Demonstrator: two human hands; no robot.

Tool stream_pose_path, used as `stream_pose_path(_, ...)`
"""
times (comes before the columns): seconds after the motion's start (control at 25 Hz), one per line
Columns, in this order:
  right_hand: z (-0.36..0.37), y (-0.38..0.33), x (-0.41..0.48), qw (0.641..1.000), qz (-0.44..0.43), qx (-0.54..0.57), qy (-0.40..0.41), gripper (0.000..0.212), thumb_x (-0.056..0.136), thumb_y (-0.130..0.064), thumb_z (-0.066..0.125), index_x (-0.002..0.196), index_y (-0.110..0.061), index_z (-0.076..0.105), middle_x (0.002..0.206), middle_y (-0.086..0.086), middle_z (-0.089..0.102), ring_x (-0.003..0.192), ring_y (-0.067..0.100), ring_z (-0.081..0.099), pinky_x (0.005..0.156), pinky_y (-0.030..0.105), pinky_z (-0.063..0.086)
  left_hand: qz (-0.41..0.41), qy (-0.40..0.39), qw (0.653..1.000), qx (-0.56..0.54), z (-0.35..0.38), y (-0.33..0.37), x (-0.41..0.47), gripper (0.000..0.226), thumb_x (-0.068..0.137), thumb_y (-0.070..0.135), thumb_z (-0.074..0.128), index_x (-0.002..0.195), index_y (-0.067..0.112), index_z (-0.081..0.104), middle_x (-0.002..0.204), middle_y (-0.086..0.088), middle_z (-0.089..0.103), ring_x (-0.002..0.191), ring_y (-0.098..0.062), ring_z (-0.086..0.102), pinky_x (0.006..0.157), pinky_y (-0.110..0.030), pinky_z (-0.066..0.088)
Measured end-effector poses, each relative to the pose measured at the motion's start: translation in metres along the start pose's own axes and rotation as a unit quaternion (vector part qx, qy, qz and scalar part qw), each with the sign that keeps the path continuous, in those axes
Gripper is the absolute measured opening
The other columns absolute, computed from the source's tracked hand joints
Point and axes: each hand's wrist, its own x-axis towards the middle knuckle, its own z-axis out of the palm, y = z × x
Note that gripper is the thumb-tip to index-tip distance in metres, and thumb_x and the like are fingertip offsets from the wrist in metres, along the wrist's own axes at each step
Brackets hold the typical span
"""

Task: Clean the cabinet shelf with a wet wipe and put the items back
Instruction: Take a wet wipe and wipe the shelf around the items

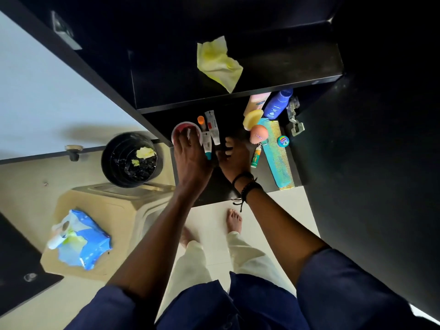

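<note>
A: Yellow wet wipe (219, 63) lies crumpled on the upper shelf (309, 65), well beyond both hands, and the toiletries wait on the lower ledge (292, 167)

B: Left hand (190, 158) is spread over the pink-rimmed jar (184, 129), fingers curled on its rim, tubes (210, 132) touching its right side

A: Risk?

B: Lift that jar carelessly and the tubes roll. Right hand (234, 153) sits just right of them, fingers curled; whether it grips anything, can't tell
</note>
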Motion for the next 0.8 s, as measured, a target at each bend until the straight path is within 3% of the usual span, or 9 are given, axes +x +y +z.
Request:
stream_pose_path(0.12,0.017,-0.008,0.014,0.996,-0.027,-0.086,0.017,0.039,0.083,-0.014,0.066,0.118,-0.001,0.056,0.117,0.02,0.058,0.109,0.035,0.056,0.094,0.044,0.048,-0.004,-0.03,0.998,0.047,-0.005,-0.017,0.022,0.078,0.076,0.024,0.068,0.14,-0.001,0.031,0.139,-0.024,0.035,0.126,-0.04,0.033,0.105,-0.043,0.035)
stream_pose_path(0.36,0.033,-0.021,0.032,0.977,-0.013,-0.212,-0.03,0.059,0.081,-0.026,0.068,0.133,-0.01,0.044,0.131,0.016,0.043,0.114,0.034,0.052,0.09,0.04,0.048,-0.004,-0.141,0.98,0.137,0.008,-0.033,0.052,0.073,0.082,0.045,0.061,0.14,0.01,0.035,0.142,-0.018,0.035,0.124,-0.036,0.035,0.099,-0.041,0.036)
stream_pose_path(0.56,0.033,-0.009,0.033,0.952,-0.084,-0.286,-0.067,0.046,0.088,-0.024,0.056,0.133,-0.02,0.05,0.136,0.015,0.04,0.114,0.035,0.052,0.094,0.041,0.048,-0.014,-0.124,0.984,0.125,-0.002,-0.025,0.051,0.074,0.083,0.039,0.065,0.143,0.013,0.029,0.145,-0.022,0.027,0.126,-0.04,0.031,0.098,-0.043,0.037)
stream_pose_path(0.72,0.016,-0.001,0.042,0.948,-0.054,-0.309,-0.056,0.038,0.094,-0.023,0.047,0.13,-0.01,0.052,0.139,0.019,0.038,0.109,0.036,0.055,0.091,0.041,0.049,-0.011,-0.093,0.99,0.101,-0.009,-0.02,0.044,0.069,0.08,0.021,0.068,0.141,0.016,0.036,0.143,-0.023,0.027,0.126,-0.04,0.03,0.099,-0.044,0.04)
stream_pose_path(0.8,0.005,0.001,0.048,0.944,-0.041,-0.325,-0.029,0.038,0.095,-0.019,0.045,0.131,-0.008,0.05,0.136,0.019,0.041,0.11,0.037,0.054,0.09,0.042,0.048,-0.007,-0.101,0.989,0.112,-0.007,-0.017,0.039,0.074,0.08,0.023,0.068,0.144,0.018,0.031,0.14,-0.024,0.03,0.124,-0.04,0.031,0.095,-0.043,0.041)
